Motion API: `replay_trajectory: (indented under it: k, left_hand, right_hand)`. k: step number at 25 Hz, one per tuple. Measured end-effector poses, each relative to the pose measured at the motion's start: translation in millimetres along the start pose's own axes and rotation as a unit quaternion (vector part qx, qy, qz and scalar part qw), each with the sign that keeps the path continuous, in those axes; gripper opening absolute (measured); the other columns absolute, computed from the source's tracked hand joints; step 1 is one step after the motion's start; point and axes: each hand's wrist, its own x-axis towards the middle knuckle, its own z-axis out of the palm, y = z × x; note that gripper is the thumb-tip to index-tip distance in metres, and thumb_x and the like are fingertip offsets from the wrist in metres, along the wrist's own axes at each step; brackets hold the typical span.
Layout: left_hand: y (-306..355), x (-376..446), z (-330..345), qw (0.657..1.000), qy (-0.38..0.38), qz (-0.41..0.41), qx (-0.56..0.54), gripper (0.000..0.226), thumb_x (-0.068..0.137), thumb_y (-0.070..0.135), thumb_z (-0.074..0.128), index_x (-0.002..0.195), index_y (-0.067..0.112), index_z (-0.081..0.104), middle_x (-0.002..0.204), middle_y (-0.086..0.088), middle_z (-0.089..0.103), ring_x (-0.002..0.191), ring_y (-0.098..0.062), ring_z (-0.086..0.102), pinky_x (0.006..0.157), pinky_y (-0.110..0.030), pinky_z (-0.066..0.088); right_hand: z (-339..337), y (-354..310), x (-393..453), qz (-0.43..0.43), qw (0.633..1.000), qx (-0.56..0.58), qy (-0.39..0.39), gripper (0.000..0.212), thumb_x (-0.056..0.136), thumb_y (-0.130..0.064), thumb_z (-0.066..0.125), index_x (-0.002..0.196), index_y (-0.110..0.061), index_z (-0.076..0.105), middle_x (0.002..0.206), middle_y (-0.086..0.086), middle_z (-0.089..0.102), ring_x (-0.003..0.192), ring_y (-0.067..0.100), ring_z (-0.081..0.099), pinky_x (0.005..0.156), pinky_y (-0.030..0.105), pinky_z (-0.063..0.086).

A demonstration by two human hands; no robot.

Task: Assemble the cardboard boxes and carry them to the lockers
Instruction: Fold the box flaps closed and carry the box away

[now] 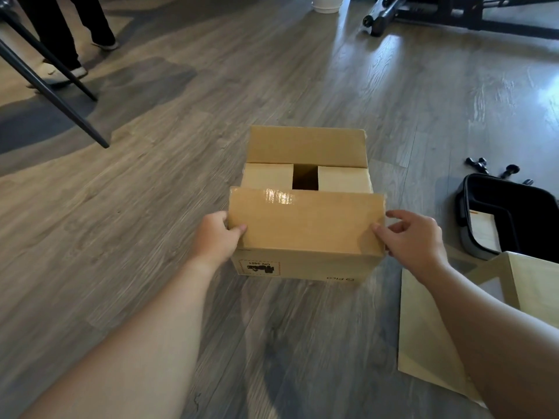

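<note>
A brown cardboard box [305, 264] stands on the wooden floor in the middle of the view. Its two short flaps are folded in, with a dark gap between them. The far long flap stands up; the near long flap leans toward me. My left hand [216, 235] pinches the near flap's left edge, thumb on top. My right hand [413, 237] holds the flap's right edge with thumb and curled fingers. A printed label shows upside down on the box's near side.
A flattened cardboard box [429, 328] lies on the floor at the right, partly under my right arm. Behind it sits a black case [472, 219] with small black parts beside it. Another person's legs [60, 31] and black chair legs [54, 95] are at the upper left. Black equipment stands at the upper right.
</note>
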Motion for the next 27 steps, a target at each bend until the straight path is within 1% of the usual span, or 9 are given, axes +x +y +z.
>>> replay_trajectory:
  k: [2,4,6,8,10,12,17,21,27]
  left_hand:
    - [-1,3,1,1.0,-0.006,0.0,0.027,0.06,0.09,0.013,0.072,0.145,0.013,0.048,0.138,-0.004,0.06,0.126,-0.023,0.057,0.099,-0.036,0.048]
    - [-2,5,2,0.997,-0.04,0.006,0.063,0.073,0.09,0.01,0.071,0.153,0.022,0.037,0.15,-0.002,0.049,0.137,-0.023,0.047,0.11,-0.04,0.04]
    - [-3,6,4,0.993,-0.05,0.02,0.101,0.067,0.091,0.012,0.07,0.15,0.027,0.043,0.15,0.002,0.048,0.136,-0.022,0.047,0.109,-0.038,0.039]
    - [-2,4,3,0.991,-0.059,0.035,0.111,0.062,0.089,0.015,0.072,0.146,0.027,0.05,0.15,0.007,0.049,0.131,-0.019,0.051,0.109,-0.037,0.04]
    - [0,1,3,0.988,-0.092,0.047,0.115,0.062,0.087,0.016,0.075,0.144,0.027,0.052,0.15,0.012,0.048,0.123,-0.016,0.056,0.107,-0.035,0.043]
    - [4,-1,4,0.985,-0.13,0.049,0.102,0.063,0.085,0.014,0.078,0.142,0.028,0.055,0.147,0.018,0.048,0.117,-0.01,0.057,0.105,-0.03,0.043]
    - [10,-4,10,0.984,-0.168,0.027,0.052,0.068,0.082,0.011,0.081,0.143,0.026,0.054,0.15,0.014,0.045,0.131,-0.017,0.052,0.104,-0.026,0.041]
    - [17,-6,18,0.985,-0.136,0.036,0.098,0.068,0.084,0.023,0.08,0.146,0.029,0.05,0.144,0.005,0.054,0.127,-0.018,0.053,0.106,-0.034,0.043]
    - [26,0,32,0.982,-0.108,0.044,0.149,0.059,0.084,0.023,0.079,0.138,0.02,0.057,0.129,0.0,0.066,0.119,-0.022,0.061,0.098,-0.035,0.048]
  right_hand:
    - [1,2,-2,-0.014,0.998,-0.051,-0.026,0.056,0.087,-0.038,0.077,0.139,-0.028,0.059,0.068,-0.008,0.073,0.067,0.007,0.071,0.077,0.039,0.061]
    - [4,4,-1,-0.009,0.997,-0.069,-0.046,0.043,0.091,-0.035,0.073,0.133,-0.026,0.065,0.061,-0.007,0.071,0.056,0.005,0.069,0.072,0.033,0.061]
    - [5,6,3,-0.004,0.997,-0.079,-0.027,0.03,0.093,-0.037,0.069,0.119,-0.023,0.074,0.059,-0.006,0.071,0.054,0.007,0.069,0.072,0.034,0.062]
    - [4,5,13,0.0,0.995,-0.103,0.01,0.028,0.092,-0.038,0.067,0.112,-0.021,0.076,0.074,-0.004,0.074,0.07,0.013,0.069,0.074,0.032,0.058]
    - [2,3,26,0.029,0.993,-0.11,0.02,0.039,0.09,-0.035,0.068,0.126,-0.019,0.068,0.108,0.003,0.072,0.095,0.021,0.065,0.083,0.033,0.052]
    - [1,2,39,0.094,0.992,-0.085,0.003,0.056,0.085,-0.034,0.074,0.136,-0.019,0.057,0.125,0.006,0.062,0.112,0.028,0.058,0.093,0.04,0.05]
    - [-4,15,56,0.203,0.968,0.144,0.006,0.06,0.075,-0.022,0.086,0.126,-0.023,0.054,0.117,0.003,0.067,0.103,0.028,0.067,0.085,0.051,0.059]
    - [-9,11,56,0.2,0.941,0.271,-0.008,0.046,0.078,-0.012,0.083,0.117,-0.032,0.069,0.104,-0.004,0.076,0.097,0.027,0.073,0.08,0.053,0.062]
    - [-8,5,26,0.109,0.971,0.21,0.016,0.046,0.082,-0.007,0.079,0.11,-0.04,0.062,0.115,-0.004,0.06,0.098,0.023,0.063,0.067,0.037,0.058]
